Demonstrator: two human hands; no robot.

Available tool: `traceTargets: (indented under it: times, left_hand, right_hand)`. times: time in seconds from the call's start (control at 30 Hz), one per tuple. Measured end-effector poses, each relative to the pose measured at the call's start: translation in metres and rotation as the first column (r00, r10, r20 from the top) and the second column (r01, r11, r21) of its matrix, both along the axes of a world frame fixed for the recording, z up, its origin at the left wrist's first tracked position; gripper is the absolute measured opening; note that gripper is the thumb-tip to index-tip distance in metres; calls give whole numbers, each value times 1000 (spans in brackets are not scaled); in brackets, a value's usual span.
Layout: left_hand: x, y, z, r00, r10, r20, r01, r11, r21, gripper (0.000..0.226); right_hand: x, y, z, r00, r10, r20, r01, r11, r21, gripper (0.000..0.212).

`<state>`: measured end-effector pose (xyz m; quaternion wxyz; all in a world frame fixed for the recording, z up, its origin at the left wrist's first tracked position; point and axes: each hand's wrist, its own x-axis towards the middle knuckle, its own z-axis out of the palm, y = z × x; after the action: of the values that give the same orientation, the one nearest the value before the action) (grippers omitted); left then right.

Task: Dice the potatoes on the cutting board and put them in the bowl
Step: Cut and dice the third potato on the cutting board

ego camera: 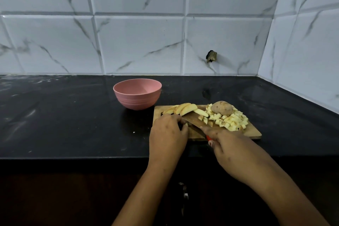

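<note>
on black counter (73, 115), tiled wall (139, 42) behind, right grip (229, 150) clamps knife (194, 120), left grip (167, 134) potato (186, 124).

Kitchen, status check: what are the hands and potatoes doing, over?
Left hand curled over potato piece; right hand grips knife. Diced pile, wedges, whole potato on cutting board; bowl looks empty. Nothing blocking.

Right hand (230, 149) hides the knife handle (208, 137) (red sliver shows).

The person's left hand (167, 134) and right hand (231, 150) are showing bare, and the forearms (146, 189) are running uncovered to the view's lower edge. Small dark specks are dotting both hands' backs.
</note>
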<state>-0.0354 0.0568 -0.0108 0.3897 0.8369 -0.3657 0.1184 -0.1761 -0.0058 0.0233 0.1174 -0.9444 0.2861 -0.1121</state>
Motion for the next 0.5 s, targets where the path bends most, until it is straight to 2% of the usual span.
traceTargets:
  times: [0.1,0.27,0.37,0.5]
  left_hand:
    - [0,2,1,999,-7,-37,6,1000,-25,13]
    - [-3,5,1,1000,-8,-29,7,999,-41,13]
    - [-4,6,3,999,3,-33,-5,998,-67,15]
    - [-5,7,3,1000,16,-10,-16,998,-62,18]
  right_hand:
    - [-9,5,-1,999,-17,-33,16,999,-44,52]
    - [-15,2,-1,996,-90,15,91,991,-99,48]
    - [-18,5,-3,990,-86,114,95,993,-75,46]
    - [-17,18,-6,988,-69,134,72,997,-11,45]
